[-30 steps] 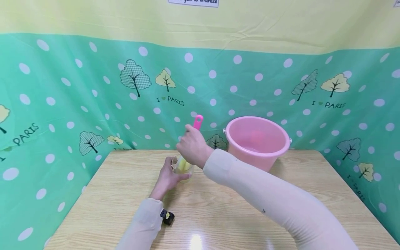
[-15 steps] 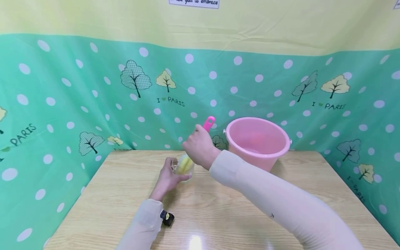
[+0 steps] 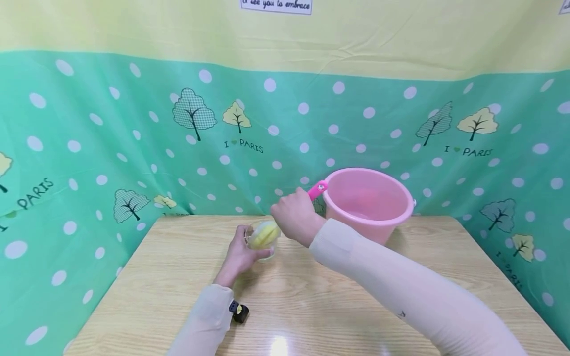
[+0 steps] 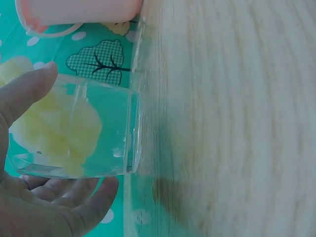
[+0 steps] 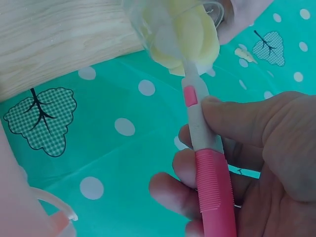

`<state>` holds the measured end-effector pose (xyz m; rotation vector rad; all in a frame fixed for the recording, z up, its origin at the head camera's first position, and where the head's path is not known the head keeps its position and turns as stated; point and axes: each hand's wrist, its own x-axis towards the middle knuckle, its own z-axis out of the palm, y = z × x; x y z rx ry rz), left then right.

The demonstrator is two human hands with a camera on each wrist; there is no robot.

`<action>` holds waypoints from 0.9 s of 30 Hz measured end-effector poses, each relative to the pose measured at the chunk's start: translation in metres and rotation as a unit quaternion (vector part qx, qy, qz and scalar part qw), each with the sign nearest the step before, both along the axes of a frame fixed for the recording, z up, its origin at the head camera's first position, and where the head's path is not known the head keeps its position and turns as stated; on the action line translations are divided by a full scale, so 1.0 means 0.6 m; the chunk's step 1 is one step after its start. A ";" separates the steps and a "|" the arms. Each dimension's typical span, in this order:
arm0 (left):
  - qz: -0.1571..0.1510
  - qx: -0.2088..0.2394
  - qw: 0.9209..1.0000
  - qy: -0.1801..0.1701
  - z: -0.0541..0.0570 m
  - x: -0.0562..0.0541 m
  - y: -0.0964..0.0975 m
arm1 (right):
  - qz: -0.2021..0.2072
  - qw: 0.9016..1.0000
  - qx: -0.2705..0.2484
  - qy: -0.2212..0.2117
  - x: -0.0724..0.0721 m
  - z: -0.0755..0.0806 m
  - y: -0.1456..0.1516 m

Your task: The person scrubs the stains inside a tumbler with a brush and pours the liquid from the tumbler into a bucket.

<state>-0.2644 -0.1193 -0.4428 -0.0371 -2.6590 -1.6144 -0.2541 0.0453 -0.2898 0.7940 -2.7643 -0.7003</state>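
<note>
My left hand (image 3: pixel 240 254) grips a clear cup (image 4: pixel 116 133) near the table's back edge, thumb on one side and fingers on the other. A sponge cup brush (image 5: pixel 212 173) with a pink and white handle slants into the cup's mouth. Its soft yellow sponge head (image 3: pixel 265 235) is partly inside and shows at the rim. Higher up and to the right, my right hand (image 3: pixel 296 215) holds the brush handle, thumb along the white neck in the right wrist view. The pink handle end (image 3: pixel 318 189) points toward the bucket.
A pink bucket (image 3: pixel 356 225) stands at the back right of the wooden table (image 3: pixel 311 306), close to the brush handle's end. Behind the table hangs a green dotted curtain (image 3: pixel 285 138). A small black device (image 3: pixel 240 313) is strapped at the left wrist.
My right hand has moved right and slightly down, tilting the brush handle further toward the bucket. More of the yellow sponge shows at the rim. The left hand keeps its place.
</note>
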 end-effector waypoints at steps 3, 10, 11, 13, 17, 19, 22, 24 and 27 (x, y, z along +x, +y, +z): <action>0.005 -0.005 1.000 -0.006 0.000 0.000 0.000 | -0.011 1.000 -0.022 -0.011 0.001 -0.004 0.007; 0.009 -0.008 1.000 -0.009 0.000 -0.003 0.001 | -0.020 0.999 -0.048 -0.016 0.006 -0.013 0.021; 0.009 -0.007 1.000 -0.008 0.000 -0.002 0.001 | -0.021 0.998 -0.051 -0.017 0.008 -0.014 0.023; 0.009 -0.008 1.000 -0.008 0.001 -0.001 0.001 | -0.022 0.998 -0.058 -0.020 0.010 -0.016 0.027; 0.006 -0.008 1.000 -0.006 0.003 0.001 0.001 | -0.019 0.997 -0.075 -0.025 0.014 -0.025 0.037; 0.005 -0.007 1.000 -0.004 0.003 0.002 0.001 | -0.019 0.996 -0.086 -0.027 0.015 -0.030 0.041; 0.005 -0.005 1.000 -0.001 0.003 0.002 0.001 | -0.019 0.994 -0.102 -0.027 0.016 -0.039 0.046; 0.006 -0.005 1.000 0.001 0.003 0.002 0.001 | -0.020 0.993 -0.112 -0.029 0.016 -0.044 0.048; 0.006 -0.006 1.000 0.003 0.002 0.002 0.001 | -0.021 0.992 -0.122 -0.034 0.015 -0.051 0.052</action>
